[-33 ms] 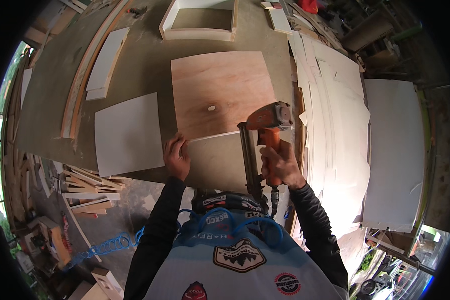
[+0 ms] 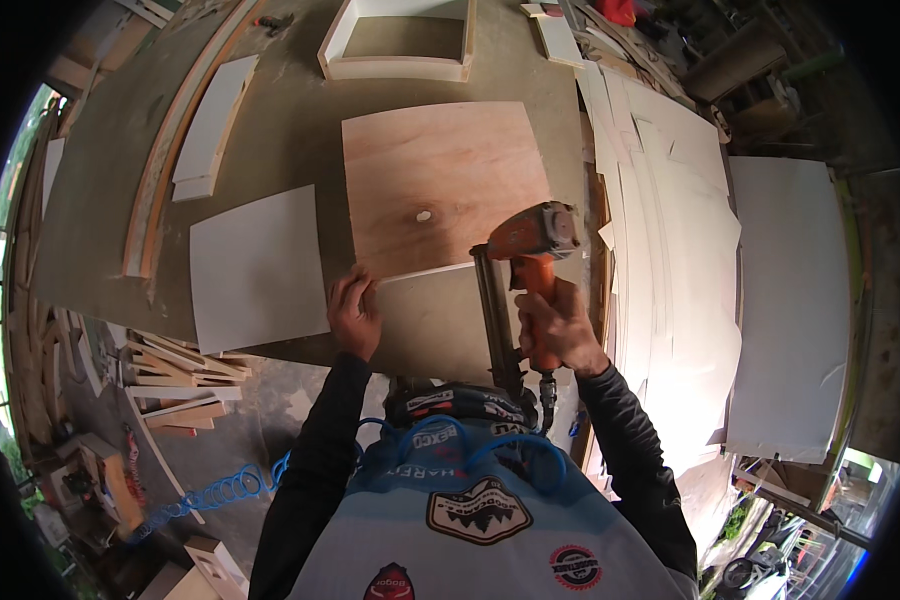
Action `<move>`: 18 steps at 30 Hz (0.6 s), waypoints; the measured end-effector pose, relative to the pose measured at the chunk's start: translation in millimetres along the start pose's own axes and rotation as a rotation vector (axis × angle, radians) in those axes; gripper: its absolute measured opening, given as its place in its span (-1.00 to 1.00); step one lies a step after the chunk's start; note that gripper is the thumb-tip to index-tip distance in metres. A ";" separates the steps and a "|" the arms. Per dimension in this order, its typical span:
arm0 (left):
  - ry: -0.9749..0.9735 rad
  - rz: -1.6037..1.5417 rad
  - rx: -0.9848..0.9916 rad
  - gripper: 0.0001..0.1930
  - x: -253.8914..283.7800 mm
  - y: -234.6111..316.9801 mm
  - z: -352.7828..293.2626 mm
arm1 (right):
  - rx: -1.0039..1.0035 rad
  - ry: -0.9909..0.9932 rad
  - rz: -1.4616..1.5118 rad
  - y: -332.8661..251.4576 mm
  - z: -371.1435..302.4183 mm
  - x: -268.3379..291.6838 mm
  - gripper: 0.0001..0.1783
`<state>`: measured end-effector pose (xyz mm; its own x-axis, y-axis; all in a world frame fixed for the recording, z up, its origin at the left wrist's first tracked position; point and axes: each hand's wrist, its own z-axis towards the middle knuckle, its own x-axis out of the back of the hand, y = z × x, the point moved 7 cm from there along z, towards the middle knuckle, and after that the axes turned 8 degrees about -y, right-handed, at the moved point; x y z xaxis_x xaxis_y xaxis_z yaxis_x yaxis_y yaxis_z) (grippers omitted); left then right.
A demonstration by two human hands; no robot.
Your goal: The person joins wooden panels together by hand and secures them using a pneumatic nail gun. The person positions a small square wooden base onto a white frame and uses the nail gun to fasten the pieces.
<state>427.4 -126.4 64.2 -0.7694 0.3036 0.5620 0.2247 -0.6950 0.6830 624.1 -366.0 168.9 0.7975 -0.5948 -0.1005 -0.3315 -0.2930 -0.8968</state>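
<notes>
Plywood panel [image 2: 440, 185] lies mid-frame on the bench [image 2: 100, 190]. Left hand [image 2: 355, 312] presses flat on the pale strip [image 2: 430, 272] along its near edge; right hand [image 2: 560, 325] grips the nail gun [image 2: 522, 262], nailing seemingly just underway.

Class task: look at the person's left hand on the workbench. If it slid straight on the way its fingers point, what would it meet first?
The left hand points away from the person, fingertips at the near edge of the plywood panel. It would probably meet that panel first, though height differences are hard to judge from above.
</notes>
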 end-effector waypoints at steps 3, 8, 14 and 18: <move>-0.007 0.001 0.014 -0.86 -0.8 -0.5 0.0 | -0.029 0.012 -0.022 5.7 3.3 -14.9 -0.78; -0.007 0.003 -0.016 -0.86 1.3 1.2 2.4 | -0.041 -0.036 -0.093 6.5 8.8 -17.8 -0.78; -0.009 -0.001 -0.039 -0.84 0.5 0.5 3.8 | -0.011 -0.010 -0.052 4.5 6.8 -20.7 -0.80; -0.020 0.004 -0.037 -0.84 0.9 -0.8 3.2 | -0.022 -0.028 -0.102 5.0 9.1 -21.9 -0.80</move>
<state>428.4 -123.5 65.7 -0.7566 0.3136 0.5737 0.2047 -0.7197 0.6634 609.6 -347.6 162.7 0.8414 -0.5400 -0.0217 -0.2589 -0.3676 -0.8932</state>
